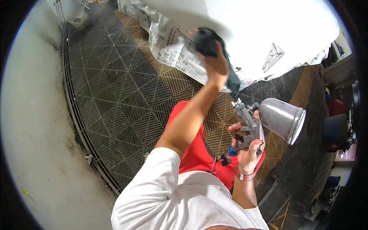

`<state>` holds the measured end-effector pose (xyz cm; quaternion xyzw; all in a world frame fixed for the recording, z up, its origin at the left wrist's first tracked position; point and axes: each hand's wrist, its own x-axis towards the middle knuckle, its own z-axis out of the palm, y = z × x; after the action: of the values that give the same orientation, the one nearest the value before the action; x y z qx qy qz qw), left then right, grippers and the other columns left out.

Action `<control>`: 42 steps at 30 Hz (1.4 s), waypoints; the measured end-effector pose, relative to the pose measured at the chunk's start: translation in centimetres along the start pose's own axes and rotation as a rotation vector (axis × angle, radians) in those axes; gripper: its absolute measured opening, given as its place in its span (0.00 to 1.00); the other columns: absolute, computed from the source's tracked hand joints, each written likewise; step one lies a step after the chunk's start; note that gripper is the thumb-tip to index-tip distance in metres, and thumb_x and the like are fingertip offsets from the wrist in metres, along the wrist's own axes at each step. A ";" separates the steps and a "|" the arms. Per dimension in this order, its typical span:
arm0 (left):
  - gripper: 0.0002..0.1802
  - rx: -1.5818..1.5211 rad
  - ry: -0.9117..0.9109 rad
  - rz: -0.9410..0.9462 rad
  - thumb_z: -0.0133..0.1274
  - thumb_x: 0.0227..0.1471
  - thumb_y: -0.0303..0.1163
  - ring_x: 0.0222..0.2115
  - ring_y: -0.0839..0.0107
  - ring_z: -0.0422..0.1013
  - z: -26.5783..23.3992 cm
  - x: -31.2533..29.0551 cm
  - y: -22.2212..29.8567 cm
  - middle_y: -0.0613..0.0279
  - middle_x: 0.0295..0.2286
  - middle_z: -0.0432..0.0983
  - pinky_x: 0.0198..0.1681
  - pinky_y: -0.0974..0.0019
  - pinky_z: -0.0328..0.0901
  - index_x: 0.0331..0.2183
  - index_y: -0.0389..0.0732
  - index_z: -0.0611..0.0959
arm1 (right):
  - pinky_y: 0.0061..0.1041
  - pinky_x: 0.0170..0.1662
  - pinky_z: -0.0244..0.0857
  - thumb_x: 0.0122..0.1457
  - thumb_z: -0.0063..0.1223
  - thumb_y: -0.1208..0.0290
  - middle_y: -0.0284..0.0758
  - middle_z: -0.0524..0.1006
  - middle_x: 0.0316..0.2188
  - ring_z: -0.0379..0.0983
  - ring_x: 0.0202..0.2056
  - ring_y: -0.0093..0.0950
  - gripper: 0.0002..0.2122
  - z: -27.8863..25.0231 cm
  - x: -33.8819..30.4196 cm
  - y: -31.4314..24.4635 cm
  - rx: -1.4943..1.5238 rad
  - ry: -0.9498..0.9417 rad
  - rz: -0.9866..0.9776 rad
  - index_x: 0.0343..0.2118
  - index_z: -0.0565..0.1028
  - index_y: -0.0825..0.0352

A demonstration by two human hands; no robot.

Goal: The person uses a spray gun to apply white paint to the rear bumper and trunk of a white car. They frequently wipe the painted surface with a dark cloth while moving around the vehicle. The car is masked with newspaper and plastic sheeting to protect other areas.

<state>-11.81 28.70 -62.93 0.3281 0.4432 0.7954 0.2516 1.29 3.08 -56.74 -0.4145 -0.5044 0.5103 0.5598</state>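
Note:
My left hand is stretched out ahead, slightly blurred, with its fingers round a dark cloth. The cloth is bunched against a glossy white panel, and one end hangs down past my wrist. Closer to my body, my right hand grips a metal spray gun by its handle. Its nozzle points forward and away from me. A round grey metal cup joins the gun and tilts out to the right. Below the handle shows a blue fitting.
Printed newspaper lines the panel's lower edge. Ribbed floor tiles lie below, with a wall at left. A pale bucket stands far left. Dark and red items sit along the right side.

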 end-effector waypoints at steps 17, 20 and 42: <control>0.23 0.190 0.089 -0.300 0.54 0.63 0.33 0.58 0.43 0.68 -5.0 8.2 1.5 0.36 0.55 0.73 0.63 0.51 0.59 0.52 0.24 0.77 | 0.18 0.31 0.70 0.59 0.56 0.32 0.48 0.78 0.48 0.79 0.44 0.31 0.51 -1.2 -0.2 1.2 -0.004 0.022 -0.012 0.70 0.57 0.76; 0.21 0.070 0.040 -0.339 0.53 0.64 0.32 0.53 0.44 0.71 -4.2 5.2 1.7 0.37 0.49 0.77 0.64 0.51 0.58 0.50 0.23 0.78 | 0.18 0.31 0.70 0.60 0.56 0.33 0.48 0.79 0.47 0.79 0.43 0.31 0.51 -0.8 -0.3 1.1 -0.004 0.059 -0.041 0.70 0.56 0.76; 0.21 0.251 0.014 0.517 0.54 0.57 0.21 0.58 0.45 0.56 -4.8 -3.6 0.9 0.39 0.58 0.55 0.63 0.43 0.54 0.52 0.28 0.73 | 0.18 0.32 0.70 0.62 0.53 0.34 0.47 0.79 0.48 0.78 0.44 0.27 0.48 -2.6 -0.6 2.5 -0.003 0.192 -0.074 0.69 0.59 0.76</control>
<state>-13.08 23.17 -65.11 0.4531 0.4415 0.7744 -0.0052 3.51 2.96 -59.61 -0.4433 -0.4641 0.4466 0.6234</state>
